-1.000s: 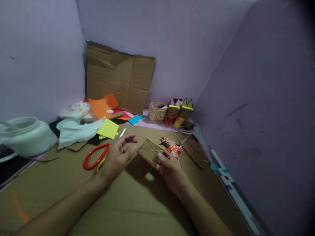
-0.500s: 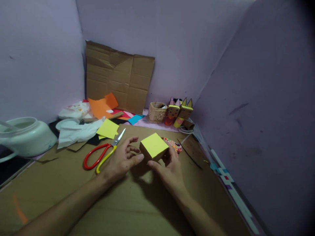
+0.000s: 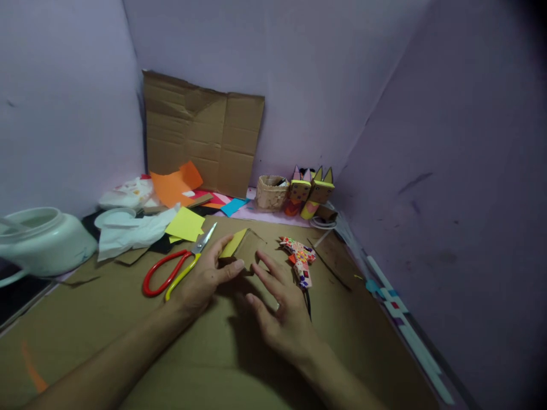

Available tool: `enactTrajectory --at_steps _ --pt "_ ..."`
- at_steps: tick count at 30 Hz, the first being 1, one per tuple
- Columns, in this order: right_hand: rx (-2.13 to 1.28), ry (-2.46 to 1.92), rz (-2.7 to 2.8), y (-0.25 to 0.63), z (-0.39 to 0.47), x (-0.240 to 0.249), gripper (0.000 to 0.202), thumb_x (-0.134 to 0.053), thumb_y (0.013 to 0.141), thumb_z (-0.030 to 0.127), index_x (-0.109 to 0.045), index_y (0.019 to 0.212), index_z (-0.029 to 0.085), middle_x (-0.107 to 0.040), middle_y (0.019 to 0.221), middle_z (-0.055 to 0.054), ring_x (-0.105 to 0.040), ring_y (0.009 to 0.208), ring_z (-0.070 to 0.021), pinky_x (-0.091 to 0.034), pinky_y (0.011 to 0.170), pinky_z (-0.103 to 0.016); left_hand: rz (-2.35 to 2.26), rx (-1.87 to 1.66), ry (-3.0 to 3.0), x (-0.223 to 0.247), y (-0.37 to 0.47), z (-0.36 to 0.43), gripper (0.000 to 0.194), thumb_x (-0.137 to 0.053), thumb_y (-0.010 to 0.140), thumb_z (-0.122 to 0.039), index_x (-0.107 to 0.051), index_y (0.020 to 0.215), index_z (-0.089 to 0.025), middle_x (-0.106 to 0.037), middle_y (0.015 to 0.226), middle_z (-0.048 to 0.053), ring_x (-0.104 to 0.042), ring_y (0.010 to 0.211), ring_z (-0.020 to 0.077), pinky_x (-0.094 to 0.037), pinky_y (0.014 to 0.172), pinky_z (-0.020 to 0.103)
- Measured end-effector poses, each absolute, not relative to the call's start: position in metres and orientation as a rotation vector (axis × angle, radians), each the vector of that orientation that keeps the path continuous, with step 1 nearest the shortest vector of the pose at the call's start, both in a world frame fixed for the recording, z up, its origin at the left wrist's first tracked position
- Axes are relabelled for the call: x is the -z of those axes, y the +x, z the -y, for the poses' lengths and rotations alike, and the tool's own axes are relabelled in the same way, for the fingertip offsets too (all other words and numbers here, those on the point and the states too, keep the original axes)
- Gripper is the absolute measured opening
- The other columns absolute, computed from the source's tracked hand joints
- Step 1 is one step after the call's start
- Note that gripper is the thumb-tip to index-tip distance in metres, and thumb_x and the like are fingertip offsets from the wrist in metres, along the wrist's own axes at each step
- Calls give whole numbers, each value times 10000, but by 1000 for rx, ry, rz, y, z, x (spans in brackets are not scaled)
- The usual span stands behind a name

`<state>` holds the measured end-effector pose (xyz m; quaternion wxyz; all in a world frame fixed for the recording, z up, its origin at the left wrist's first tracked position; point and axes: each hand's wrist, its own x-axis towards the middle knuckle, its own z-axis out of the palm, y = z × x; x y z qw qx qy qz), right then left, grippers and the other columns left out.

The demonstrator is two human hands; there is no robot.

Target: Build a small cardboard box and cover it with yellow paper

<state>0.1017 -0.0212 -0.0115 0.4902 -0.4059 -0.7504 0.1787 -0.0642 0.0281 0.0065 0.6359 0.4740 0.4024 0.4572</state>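
Observation:
A small cardboard box (image 3: 251, 250) with yellow paper on one face is tilted on its side, the yellow face turned to the left. My left hand (image 3: 209, 277) grips it, thumb on the near side and fingers behind the yellow face. Just right of the box, my right hand (image 3: 277, 299) has its fingers spread, the fingertips close to the box's edge; whether they touch it I cannot tell. Scissors (image 3: 182, 265) with one red and one yellow handle lie left of my left hand. Beyond my right hand rests a patterned glue gun (image 3: 301, 259) with a black cord.
Yellow paper (image 3: 186, 224), orange paper (image 3: 175, 188) and a white cloth or tissue (image 3: 137, 233) lie at the back left. A white pot (image 3: 64, 242) stands at far left. A small basket (image 3: 272, 193) and two eared cardboard figures (image 3: 321, 193) stand by the wall, near a leaning cardboard sheet (image 3: 205, 136).
The box has turned so its yellow face points left instead of up. My left hand has taken hold of it, while my right hand has let go and spread its fingers, uncovering the glue gun.

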Motion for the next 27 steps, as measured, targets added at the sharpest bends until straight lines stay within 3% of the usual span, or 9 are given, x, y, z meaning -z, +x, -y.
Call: enactTrajectory --at_steps 5,10,14,17,20,24,27 --pt "-459 -952 1809 101 21 10 436 -589 792 146 -567 1207 279 -518 1335 -103 -490 1220 -239 -405 1004 -466 -938 -1128 1044 -8 -63 -30 744 -764 642 -356 -435 1275 -147 -594 1201 151 -614 1011 279 -504 834 378" --pt "-610 -1068 1524 102 18 5 266 -628 774 208 -636 1031 275 -607 1165 -75 -545 1121 -243 -438 955 -451 -1013 -1084 1201 -7 -66 -29 784 -748 663 -357 -372 1323 -165 -574 1231 148 -601 1038 301 -506 831 392" --pt "-1076 -1053 1097 105 11 4 524 -703 703 397 -534 1176 245 -535 1262 -106 -541 1130 -279 -491 877 -433 -1162 -1181 1729 -6 -67 -21 821 -747 663 -320 -340 1370 -219 -424 1400 115 -411 1268 323 -340 1049 444" --pt "-1377 -913 983 107 8 3 687 -719 663 477 -475 1255 227 -602 1157 -107 -616 1010 -290 -518 803 -428 -1144 -1083 1979 -7 -68 -16 872 -740 670 -337 -288 1410 -252 -384 1434 103 -343 1312 341 -297 1080 457" --pt "-1370 -863 1090 105 8 0 719 -779 601 399 -482 1236 241 -626 1126 -87 -630 974 -287 -515 815 -429 -1104 -971 2048 -7 -69 -16 839 -689 723 -345 -245 1431 -267 -361 1448 109 -328 1320 349 -272 1086 492" --pt "-1139 -954 1158 101 10 -5 583 -766 596 255 -508 1119 241 -588 1178 -89 -569 1088 -270 -479 901 -423 -1048 -1022 2108 -6 -71 -22 719 -562 786 -188 -258 1427 -303 -284 1499 52 -197 1384 307 -191 1116 503" --pt "-1130 -968 1166 98 11 -4 535 -755 587 220 -486 1049 240 -598 1111 -81 -596 1018 -241 -502 857 -407 -1019 -1089 2004 -6 -70 -24 693 -561 740 -105 -379 1377 -308 -360 1467 28 -279 1358 289 -217 1120 462"
